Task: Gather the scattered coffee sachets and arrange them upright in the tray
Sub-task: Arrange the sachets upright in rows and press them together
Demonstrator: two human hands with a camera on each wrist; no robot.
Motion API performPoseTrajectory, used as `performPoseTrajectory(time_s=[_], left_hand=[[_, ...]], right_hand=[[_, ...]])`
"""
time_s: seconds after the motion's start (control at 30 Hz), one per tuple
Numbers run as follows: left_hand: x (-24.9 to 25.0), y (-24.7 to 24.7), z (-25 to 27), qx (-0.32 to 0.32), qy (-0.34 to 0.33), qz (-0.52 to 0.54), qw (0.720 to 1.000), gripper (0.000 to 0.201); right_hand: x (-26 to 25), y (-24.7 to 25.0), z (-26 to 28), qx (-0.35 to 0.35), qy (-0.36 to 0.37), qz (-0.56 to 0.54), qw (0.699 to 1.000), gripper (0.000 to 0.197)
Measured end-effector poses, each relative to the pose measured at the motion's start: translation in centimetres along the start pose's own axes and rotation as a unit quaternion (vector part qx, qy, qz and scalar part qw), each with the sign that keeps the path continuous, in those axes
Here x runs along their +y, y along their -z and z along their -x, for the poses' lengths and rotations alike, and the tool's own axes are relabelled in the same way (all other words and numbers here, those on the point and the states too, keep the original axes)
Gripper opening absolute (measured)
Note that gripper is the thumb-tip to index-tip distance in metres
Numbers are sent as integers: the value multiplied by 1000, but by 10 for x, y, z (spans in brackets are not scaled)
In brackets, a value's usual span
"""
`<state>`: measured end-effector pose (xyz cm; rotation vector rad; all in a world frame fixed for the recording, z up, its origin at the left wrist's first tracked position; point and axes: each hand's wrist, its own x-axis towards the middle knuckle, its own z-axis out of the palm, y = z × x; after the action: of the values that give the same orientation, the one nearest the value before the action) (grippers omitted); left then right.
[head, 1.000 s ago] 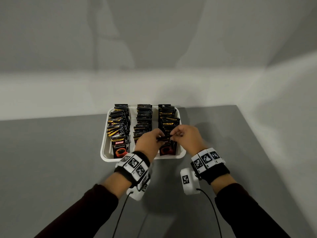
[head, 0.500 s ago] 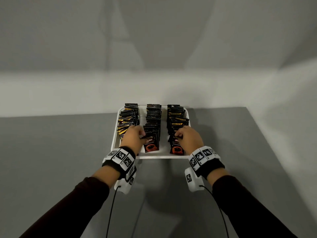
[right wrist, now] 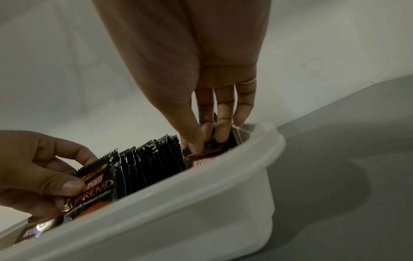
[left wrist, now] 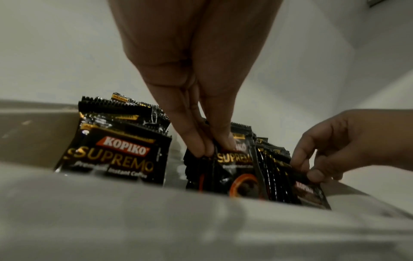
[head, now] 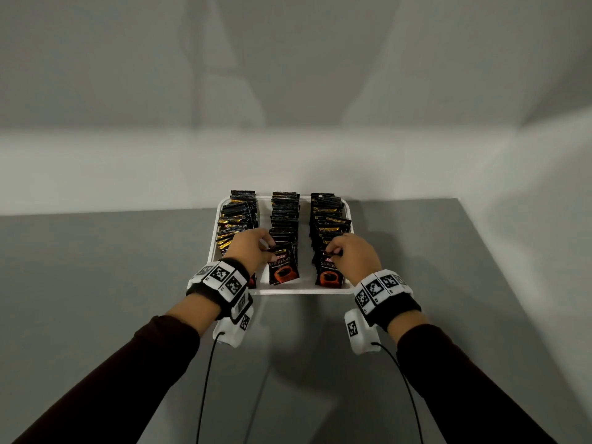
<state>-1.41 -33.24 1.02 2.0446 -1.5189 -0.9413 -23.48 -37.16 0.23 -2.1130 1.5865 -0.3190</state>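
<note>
Head view shows a white tray (head: 214,248) on the grey table (head: 96,283), packed with three rows of upright coffee sachets (head: 285,216). Left hand (head: 248,251) pinches the top of the front sachet of the middle row (head: 283,267) between thumb and fingertips (left wrist: 198,148). Right hand (head: 354,259) pinches the top of the front sachet of the right row (head: 330,274), thumb in front, fingers (right wrist: 223,130) behind, just inside the tray's near wall
</note>
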Motion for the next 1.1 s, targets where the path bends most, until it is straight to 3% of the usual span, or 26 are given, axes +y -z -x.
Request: performPoseTrajectory(time_s=[0.13, 0.27, 0.4, 0.6, 0.7, 0.77, 0.8, 0.93, 1.1], left_hand=[[1, 5, -4, -46, 18, 59, 997, 24], [1, 3, -6, -22, 1, -23, 1000, 34], [-1, -5, -2, 10, -21, -12, 1000, 47], [-5, -1, 13, 16, -43, 2, 999, 37], [-13, 12, 28, 115, -45, 58, 991, 19], [-25, 22, 43, 207, -25, 133, 969, 10], [-31, 24, 50, 229, -8, 160, 960, 15], [-48, 16, 76, 186, 32, 163, 968, 36], [-56, 9, 71, 105, 21, 138, 985, 43]], right_hand=[[0, 1, -1, 5, -3, -1, 1000, 22], [0, 1, 0, 10, -6, 1, 1000, 22], [-5, 0, 3, 22, 2, -12, 1000, 19], [-49, -14, 16, 76, 10, -210, 975, 8], [-77, -32, 30, 50, -17, -330, 942, 15], [-93, -47, 38, 0, -20, -332, 943, 26], [-101, -54, 39, -29, -25, -333, 942, 31], [-128, -74, 36, -114, -41, -333, 935, 45], [-142, -86, 27, -140, -64, -317, 936, 51]])
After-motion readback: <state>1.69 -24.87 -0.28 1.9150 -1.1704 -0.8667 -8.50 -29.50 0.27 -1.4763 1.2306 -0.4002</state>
